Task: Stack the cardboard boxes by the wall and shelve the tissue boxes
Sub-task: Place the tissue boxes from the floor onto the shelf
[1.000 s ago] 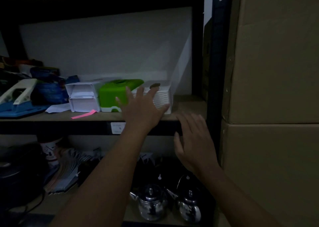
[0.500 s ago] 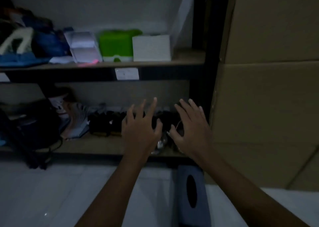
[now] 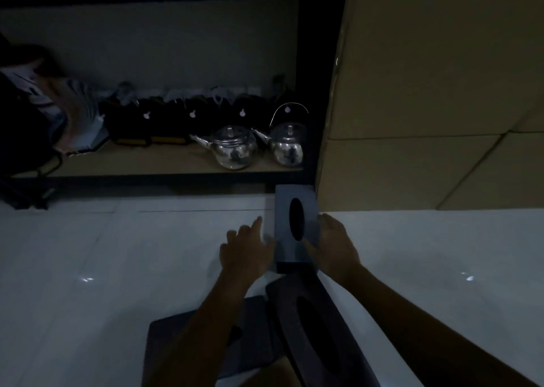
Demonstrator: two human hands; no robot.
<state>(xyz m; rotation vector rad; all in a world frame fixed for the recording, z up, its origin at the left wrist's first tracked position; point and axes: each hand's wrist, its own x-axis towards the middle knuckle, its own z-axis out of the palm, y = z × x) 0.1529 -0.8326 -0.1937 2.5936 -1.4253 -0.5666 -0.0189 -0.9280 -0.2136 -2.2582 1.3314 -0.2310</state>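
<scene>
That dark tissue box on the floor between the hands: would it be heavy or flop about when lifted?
Probably stiff: the dark tissue box keeps straight edges and flat faces. Likely light for its size, since its oval opening looks dark, perhaps empty. The left hand and right hand flank its long sides, so it shouldn't tip.

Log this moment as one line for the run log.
stage: reaching | hands: left and right flank grey tissue box on floor | grip: unclear | shelf: kettles

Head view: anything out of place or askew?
Yes. A dark tissue box sits on the floor in front of the shelf, not on it, with the left hand and right hand at its sides. More dark boxes lie tilted near the camera. Kettles stand upright.
</scene>
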